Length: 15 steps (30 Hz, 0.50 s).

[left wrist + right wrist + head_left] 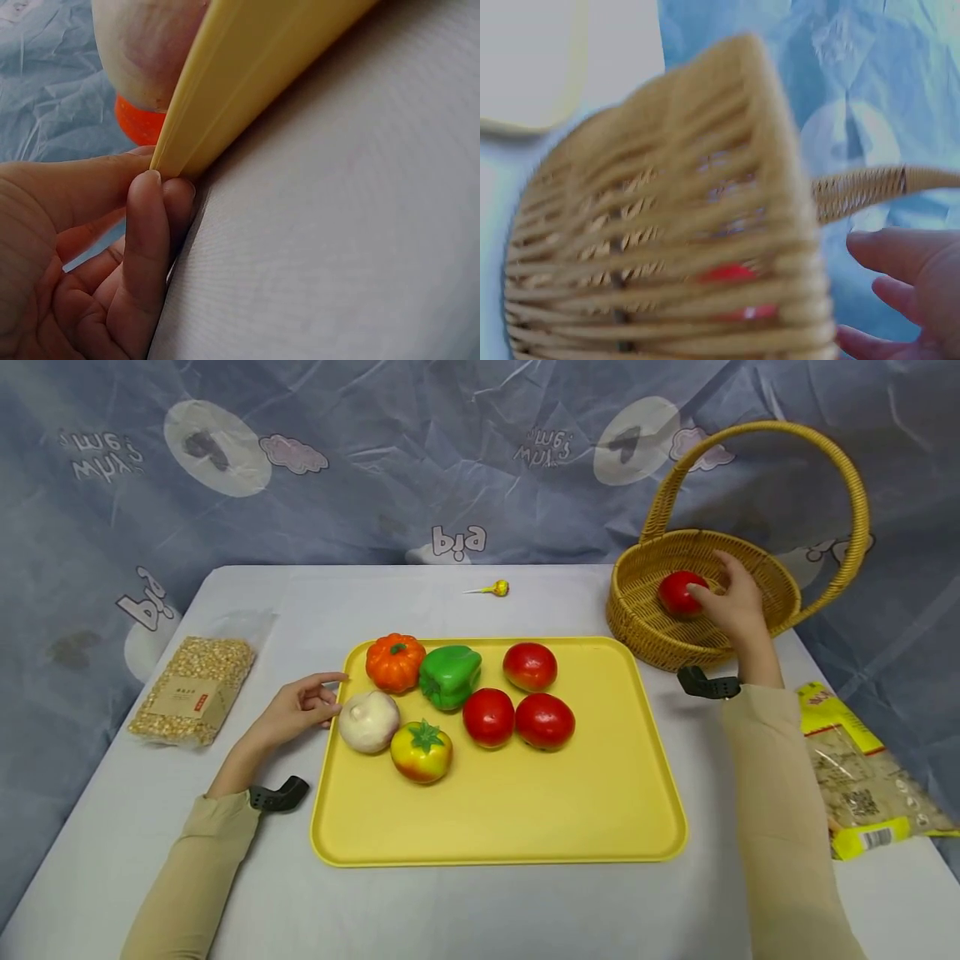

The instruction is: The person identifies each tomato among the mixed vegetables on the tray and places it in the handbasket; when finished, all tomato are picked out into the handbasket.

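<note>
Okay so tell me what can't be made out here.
Head: lettering on the kernel bag, too small.
Head: whether the right hand touches the red item; their outlines overlap.
Right wrist: most of the red item, behind the blurred basket.
Left wrist: part of the white bulb, cut off by the upper edge.
Left wrist: most of the pumpkin, behind bulb and tray.

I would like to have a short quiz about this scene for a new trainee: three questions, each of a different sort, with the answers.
1. How many vegetables or fruits lie on the yellow tray?
2. True or false: the left hand is holding the green pepper.
3. What lies inside the basket? A) a white garlic bulb; B) a round red piece; C) a lollipop.

Key: 1. Seven. 2. False; its fingers hold the tray's rim. 3. B.
</note>
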Available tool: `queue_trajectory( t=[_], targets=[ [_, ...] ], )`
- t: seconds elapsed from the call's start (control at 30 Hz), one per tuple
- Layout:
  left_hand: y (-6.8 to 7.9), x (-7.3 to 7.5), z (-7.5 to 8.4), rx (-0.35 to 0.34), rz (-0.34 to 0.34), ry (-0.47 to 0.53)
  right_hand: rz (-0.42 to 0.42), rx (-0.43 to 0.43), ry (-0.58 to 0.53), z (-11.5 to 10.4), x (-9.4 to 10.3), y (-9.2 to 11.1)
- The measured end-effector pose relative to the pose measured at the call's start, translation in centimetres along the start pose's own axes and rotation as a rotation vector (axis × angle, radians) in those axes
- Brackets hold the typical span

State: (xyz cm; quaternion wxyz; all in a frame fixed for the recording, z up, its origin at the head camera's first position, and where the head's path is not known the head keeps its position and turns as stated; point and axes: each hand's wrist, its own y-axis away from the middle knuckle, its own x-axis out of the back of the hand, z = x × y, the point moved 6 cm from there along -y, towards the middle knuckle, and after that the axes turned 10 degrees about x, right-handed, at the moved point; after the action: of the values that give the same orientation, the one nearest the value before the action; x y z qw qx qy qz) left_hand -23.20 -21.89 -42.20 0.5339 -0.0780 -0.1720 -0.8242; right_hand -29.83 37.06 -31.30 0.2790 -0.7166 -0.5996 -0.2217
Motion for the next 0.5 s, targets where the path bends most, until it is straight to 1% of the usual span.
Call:
queue_trajectory(
  t=[0.17, 0.23, 0.37, 0.5],
  targets=[
    [0.1, 0.0, 0.0, 0.001, 0.001, -0.006, 0.147, 0.065, 0.022, -1.8, 0.0, 1.0],
    [0.1, 0.1, 0.0, 0.002, 0.001, -0.006, 0.204, 0.1, 0.011, -2.6, -0.1, 1.5],
    [0.1, 0.2, -0.1, 0.004, 0.002, -0.006, 0.265, 0.168, -0.037, -3.9, -0.8, 2.5],
    [0.0, 0.2, -0.1, 0.005, 0.0, -0.001, 0.278, 0.258, -0.042, -5.4, -1.6, 3.6]
  ],
)
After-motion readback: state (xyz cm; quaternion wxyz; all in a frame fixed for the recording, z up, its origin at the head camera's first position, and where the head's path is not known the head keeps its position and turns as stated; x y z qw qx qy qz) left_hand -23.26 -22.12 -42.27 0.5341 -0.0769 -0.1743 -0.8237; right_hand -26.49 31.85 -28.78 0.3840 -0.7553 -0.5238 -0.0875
